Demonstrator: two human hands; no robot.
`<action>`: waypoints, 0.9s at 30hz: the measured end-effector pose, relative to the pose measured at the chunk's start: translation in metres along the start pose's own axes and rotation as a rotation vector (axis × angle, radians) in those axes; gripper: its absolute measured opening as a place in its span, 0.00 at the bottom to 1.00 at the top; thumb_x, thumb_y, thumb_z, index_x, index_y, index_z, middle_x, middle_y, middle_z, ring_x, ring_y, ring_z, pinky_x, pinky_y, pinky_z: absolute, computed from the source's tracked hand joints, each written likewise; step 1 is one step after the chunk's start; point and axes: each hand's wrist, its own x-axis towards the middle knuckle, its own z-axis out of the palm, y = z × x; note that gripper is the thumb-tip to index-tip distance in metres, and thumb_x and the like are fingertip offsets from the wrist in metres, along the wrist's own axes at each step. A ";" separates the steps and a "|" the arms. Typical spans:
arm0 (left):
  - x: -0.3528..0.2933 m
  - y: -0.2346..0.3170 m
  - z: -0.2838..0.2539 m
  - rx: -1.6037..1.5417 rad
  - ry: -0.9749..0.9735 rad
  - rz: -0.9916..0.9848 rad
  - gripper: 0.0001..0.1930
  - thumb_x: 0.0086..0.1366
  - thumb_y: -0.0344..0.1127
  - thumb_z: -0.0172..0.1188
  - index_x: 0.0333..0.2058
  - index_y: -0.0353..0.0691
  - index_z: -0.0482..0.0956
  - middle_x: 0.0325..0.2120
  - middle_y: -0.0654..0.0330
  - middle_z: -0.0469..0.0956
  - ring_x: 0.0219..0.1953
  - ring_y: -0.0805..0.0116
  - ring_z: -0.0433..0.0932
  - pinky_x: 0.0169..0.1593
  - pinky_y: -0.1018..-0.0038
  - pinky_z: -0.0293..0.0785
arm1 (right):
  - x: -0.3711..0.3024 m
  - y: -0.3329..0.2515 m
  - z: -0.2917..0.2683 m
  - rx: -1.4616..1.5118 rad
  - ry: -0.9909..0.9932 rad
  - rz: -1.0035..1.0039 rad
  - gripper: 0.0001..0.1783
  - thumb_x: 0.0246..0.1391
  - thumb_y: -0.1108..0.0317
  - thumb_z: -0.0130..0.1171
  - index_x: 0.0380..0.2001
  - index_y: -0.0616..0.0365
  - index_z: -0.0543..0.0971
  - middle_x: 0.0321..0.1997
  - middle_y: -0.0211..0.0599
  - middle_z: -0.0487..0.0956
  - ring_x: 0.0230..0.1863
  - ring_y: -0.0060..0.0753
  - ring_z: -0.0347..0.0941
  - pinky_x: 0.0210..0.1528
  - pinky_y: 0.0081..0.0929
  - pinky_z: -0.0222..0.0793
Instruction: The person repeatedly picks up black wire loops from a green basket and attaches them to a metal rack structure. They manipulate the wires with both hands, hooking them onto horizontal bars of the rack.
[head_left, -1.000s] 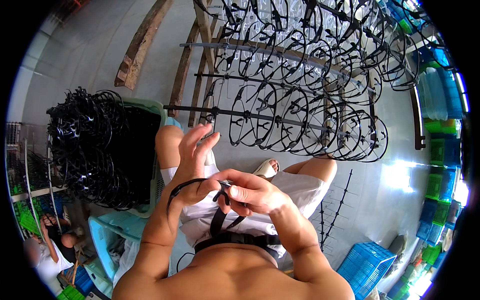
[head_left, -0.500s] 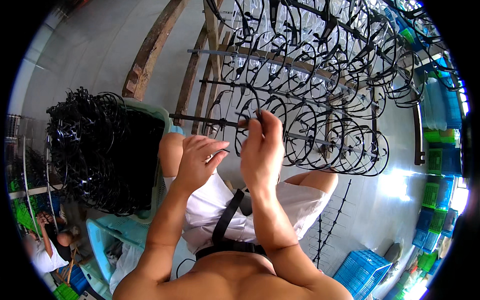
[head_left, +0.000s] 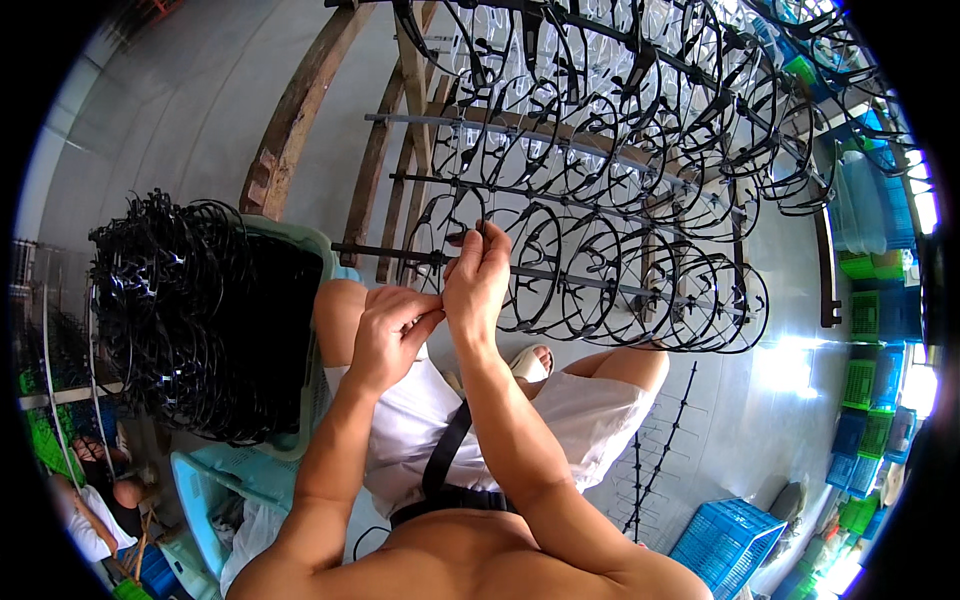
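My right hand (head_left: 478, 290) reaches up to the near end of a dark rack bar (head_left: 385, 252), its thumb and fingers pinched on a thin black curved plastic piece (head_left: 463, 238). Just below and to its left is my left hand (head_left: 392, 335), with thumb and fingertips closed together beside the right hand; whatever they hold is too small to make out. Along the bars hang several black looped plastic frames (head_left: 590, 270), in rows running to the right.
A pale green crate (head_left: 318, 330) on the left is heaped with tangled black frames (head_left: 170, 300). Wooden posts (head_left: 300, 120) stand ahead. A light blue crate (head_left: 205, 490) lies lower left, a blue basket (head_left: 725, 540) lower right. Another person (head_left: 95, 510) sits at far left.
My right hand has moved left and slightly down, closer to the near end of the bar. My left hand has gone from fingers partly apart to a pinch beside it.
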 end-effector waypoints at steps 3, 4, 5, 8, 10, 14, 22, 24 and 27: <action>0.000 0.002 0.001 -0.012 0.016 -0.005 0.08 0.50 0.27 0.64 0.31 0.39 0.81 0.23 0.61 0.78 0.28 0.63 0.74 0.39 0.70 0.65 | -0.004 -0.004 -0.002 0.127 -0.041 0.070 0.14 0.63 0.67 0.45 0.46 0.66 0.67 0.29 0.36 0.75 0.24 0.21 0.66 0.26 0.20 0.64; 0.000 0.003 0.002 -0.014 0.022 -0.010 0.08 0.50 0.27 0.64 0.31 0.39 0.81 0.23 0.61 0.78 0.28 0.63 0.74 0.39 0.70 0.65 | -0.006 -0.008 -0.004 0.176 -0.059 0.086 0.13 0.63 0.67 0.45 0.46 0.66 0.67 0.28 0.34 0.74 0.22 0.19 0.65 0.24 0.19 0.63; 0.001 0.003 0.003 -0.018 0.028 -0.019 0.08 0.50 0.27 0.64 0.31 0.39 0.81 0.23 0.61 0.78 0.28 0.63 0.74 0.39 0.70 0.65 | -0.008 -0.010 -0.004 0.208 -0.062 0.090 0.13 0.63 0.67 0.45 0.46 0.65 0.67 0.28 0.33 0.74 0.20 0.17 0.63 0.22 0.17 0.61; 0.001 0.003 0.002 -0.021 0.023 -0.032 0.08 0.50 0.27 0.64 0.31 0.39 0.81 0.22 0.61 0.78 0.27 0.64 0.74 0.39 0.71 0.65 | -0.011 -0.013 -0.003 0.305 -0.056 0.098 0.13 0.63 0.68 0.44 0.47 0.64 0.66 0.28 0.30 0.73 0.17 0.12 0.58 0.17 0.13 0.56; 0.000 0.003 0.002 -0.024 0.009 -0.033 0.08 0.50 0.27 0.64 0.31 0.39 0.81 0.22 0.62 0.78 0.27 0.64 0.74 0.39 0.71 0.65 | -0.012 -0.009 -0.001 0.369 -0.036 0.094 0.13 0.63 0.68 0.44 0.47 0.64 0.65 0.28 0.30 0.73 0.16 0.11 0.57 0.16 0.13 0.54; -0.002 0.001 0.002 -0.029 -0.013 -0.034 0.08 0.50 0.26 0.64 0.32 0.39 0.81 0.23 0.61 0.78 0.27 0.64 0.74 0.39 0.70 0.64 | -0.009 -0.004 0.001 0.413 -0.038 0.098 0.13 0.64 0.68 0.43 0.48 0.64 0.64 0.29 0.31 0.73 0.16 0.10 0.56 0.15 0.12 0.53; 0.000 0.005 0.003 -0.029 0.015 -0.044 0.09 0.51 0.26 0.64 0.33 0.39 0.81 0.24 0.61 0.79 0.26 0.65 0.74 0.38 0.70 0.65 | -0.008 -0.008 -0.003 0.402 -0.035 0.092 0.14 0.63 0.68 0.44 0.48 0.65 0.64 0.29 0.32 0.74 0.16 0.11 0.56 0.15 0.13 0.54; 0.000 0.005 0.004 -0.018 0.013 -0.041 0.09 0.51 0.26 0.63 0.33 0.38 0.81 0.24 0.61 0.79 0.26 0.65 0.74 0.38 0.70 0.65 | -0.004 -0.004 -0.004 0.398 -0.041 0.119 0.14 0.63 0.68 0.44 0.48 0.65 0.65 0.29 0.32 0.74 0.16 0.11 0.57 0.15 0.13 0.54; -0.001 0.005 0.005 -0.039 0.027 -0.043 0.09 0.50 0.26 0.63 0.33 0.38 0.81 0.24 0.61 0.80 0.25 0.64 0.74 0.37 0.70 0.66 | -0.003 -0.006 -0.003 0.415 -0.058 0.122 0.14 0.63 0.68 0.45 0.48 0.65 0.65 0.29 0.31 0.74 0.16 0.11 0.57 0.15 0.13 0.54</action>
